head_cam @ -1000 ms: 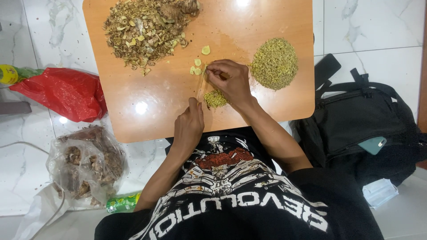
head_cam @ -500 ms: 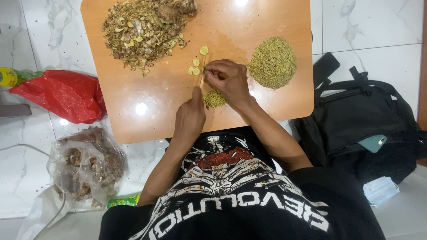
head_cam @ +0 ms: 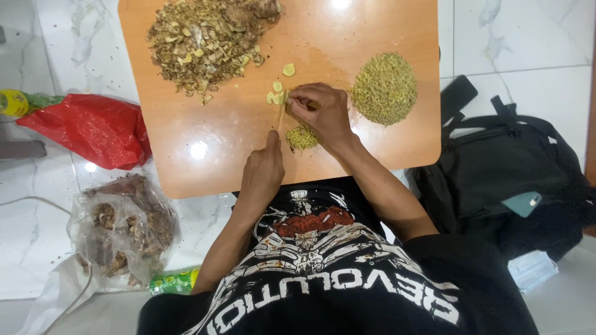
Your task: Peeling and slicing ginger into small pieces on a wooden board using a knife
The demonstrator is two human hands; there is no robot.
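One wooden counter point(head_cam: 186, 155) filled the upper middle of the view. On it lay three heaps: one large coarse brown-and-yellow heap of dried chopped material point(head_cam: 208, 37) at 11 o'clock, one round olive-green minced heap point(head_cam: 385, 87) at 2 o'clock, and one small minced pile point(head_cam: 302, 138) near the centre. About four pale yellow slices point(head_cam: 277, 87) lay loose just at 12 o'clock of the hands; the exact count was hard to fix, as some overlapped.

One thin knife point(head_cam: 280, 118) stood between the hands. Its long axis ran from 6 to 12 o'clock, the tip pointing toward 12 o'clock, close against the slices. The blade lay just at 9 o'clock of the small minced pile.

The left hand point(head_cam: 264, 170) came up from 6 o'clock, forearm rising from the torso, back of the hand upward, fingers folded tight around the knife's handle end, thumb extended along it. The right hand point(head_cam: 323, 115) entered from 4 o'clock, wrist bent inward, fingers curled and pinched narrow at the knife's tip, pressing on a small piece there; the piece itself was mostly hidden.

Off the counter, on the white marble floor point(head_cam: 37, 223): one red plastic bag point(head_cam: 93, 130) at 9 o'clock, one clear plastic bag of brown dried pieces point(head_cam: 124, 229) at 8 o'clock, one green packet point(head_cam: 174, 282) at 7 o'clock, and one black backpack point(head_cam: 515, 180) at 4 o'clock.
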